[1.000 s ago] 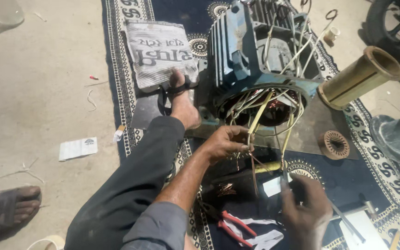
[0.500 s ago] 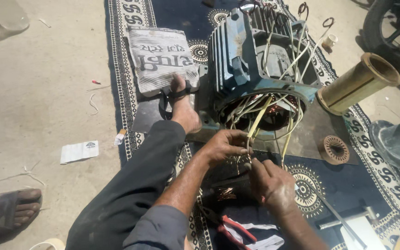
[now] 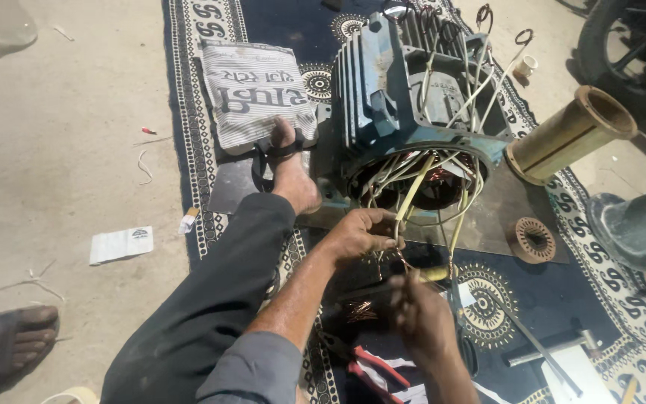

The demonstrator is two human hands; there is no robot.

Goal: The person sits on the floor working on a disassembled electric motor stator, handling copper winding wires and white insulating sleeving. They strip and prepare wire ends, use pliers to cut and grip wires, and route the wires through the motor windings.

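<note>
A blue electric motor housing lies on its side on a patterned rug, with white and yellow sleeved wires spilling from its open end. My left hand is closed around a bunch of these wires just below the opening. My right hand is lower, in shadow, with its fingers pinched on the end of a yellow-sleeved wire. My foot in a sandal rests against the motor's left side.
A folded printed sack lies left of the motor. A brass-coloured cylinder, a small copper-wound ring and a grey fan cover lie to the right. Red-handled pliers lie near my knee. Another foot shows at bottom left.
My right hand came up from the lower right of the rug to the wires under the motor opening and now grips a wire end. My left hand stayed on the wire bunch.
</note>
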